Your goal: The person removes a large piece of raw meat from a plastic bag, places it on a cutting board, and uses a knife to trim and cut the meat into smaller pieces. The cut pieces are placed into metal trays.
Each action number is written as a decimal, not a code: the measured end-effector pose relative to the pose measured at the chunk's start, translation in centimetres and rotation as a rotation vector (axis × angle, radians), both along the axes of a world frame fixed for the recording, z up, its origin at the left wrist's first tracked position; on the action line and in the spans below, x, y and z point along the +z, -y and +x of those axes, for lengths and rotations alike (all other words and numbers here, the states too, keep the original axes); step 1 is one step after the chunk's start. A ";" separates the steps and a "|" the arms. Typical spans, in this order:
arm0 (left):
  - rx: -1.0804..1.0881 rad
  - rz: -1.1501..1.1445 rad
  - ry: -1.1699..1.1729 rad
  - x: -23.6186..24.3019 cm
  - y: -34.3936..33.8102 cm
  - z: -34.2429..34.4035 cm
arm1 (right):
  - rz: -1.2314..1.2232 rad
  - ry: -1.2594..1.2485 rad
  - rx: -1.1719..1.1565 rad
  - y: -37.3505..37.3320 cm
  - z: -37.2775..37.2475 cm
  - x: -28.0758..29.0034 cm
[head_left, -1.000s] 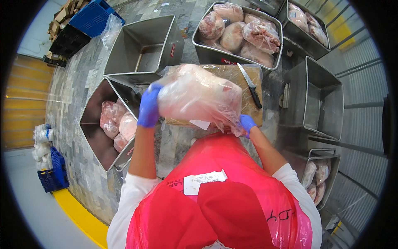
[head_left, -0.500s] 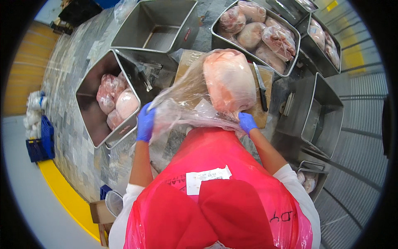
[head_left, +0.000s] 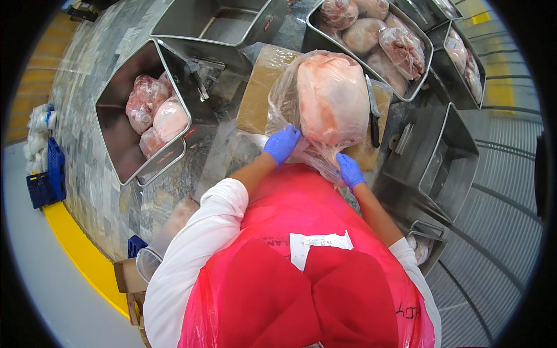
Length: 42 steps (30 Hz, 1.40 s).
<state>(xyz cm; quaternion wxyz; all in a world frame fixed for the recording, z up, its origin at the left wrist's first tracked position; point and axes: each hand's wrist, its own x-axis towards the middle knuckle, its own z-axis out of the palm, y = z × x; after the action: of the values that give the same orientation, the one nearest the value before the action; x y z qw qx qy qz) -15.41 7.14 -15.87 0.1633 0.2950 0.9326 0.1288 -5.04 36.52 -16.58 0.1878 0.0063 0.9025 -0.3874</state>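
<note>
A large pale piece of meat (head_left: 333,98) lies on a brown cutting board (head_left: 264,75) in front of me. Clear plastic bag film (head_left: 282,101) bunches along its left side and near end. My left hand (head_left: 282,144), in a blue glove, is closed on the film at the meat's lower left corner. At the lower right, my right hand (head_left: 350,171), gloved too, grips the gathered near end of the bag. A knife (head_left: 373,113) with a black handle rests on the board along the meat's right side, its blade pointing away from me.
A metal tub (head_left: 107,110) at the left holds several wrapped meat pieces. Another full tub (head_left: 426,69) stands at the far right. One tub (head_left: 232,40) is straight ahead, and one (head_left: 447,162) is at the right. A blue crate (head_left: 43,188) stands at the far left.
My left hand has moved right, bringing the stretched film in against the meat. The right hand keeps its grip on the bag's near end. The view has shifted slightly.
</note>
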 end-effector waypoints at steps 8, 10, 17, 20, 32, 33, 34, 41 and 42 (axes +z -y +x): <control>0.213 0.287 -0.170 2.1 5.1 -1.0 | -0.453 0.410 -0.509 1.6 -1.7 5.2; 0.422 0.494 -0.358 3.2 4.8 -2.6 | -0.349 0.363 -0.353 2.2 -2.1 6.5; 0.700 1.262 0.350 0.9 1.5 -8.7 | -0.216 0.401 0.062 4.2 -4.8 6.6; 0.385 0.813 0.105 -1.0 2.3 -9.9 | 0.002 0.222 0.126 2.7 -6.4 9.1; 0.466 1.146 1.266 -0.5 1.3 -8.2 | -0.522 0.099 -0.539 -3.8 -12.7 4.5; 0.419 1.126 1.204 -0.6 1.9 -7.9 | -0.585 0.110 -0.538 -3.3 -12.7 4.1; 0.463 1.144 1.268 1.2 1.4 -7.8 | -0.641 0.122 -0.554 -3.2 -12.1 3.2; 0.149 0.531 0.404 6.8 7.0 -5.5 | -0.978 0.524 -0.639 2.4 -8.4 6.2; 0.151 0.503 0.247 8.1 6.7 -6.0 | -0.890 0.561 -0.552 2.2 -8.5 6.6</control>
<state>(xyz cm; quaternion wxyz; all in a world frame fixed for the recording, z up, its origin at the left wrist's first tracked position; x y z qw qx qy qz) -21.46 0.41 -7.74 0.1873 0.2382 0.8637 0.4027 -13.59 34.35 -9.95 0.2961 0.2638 0.5343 -0.7465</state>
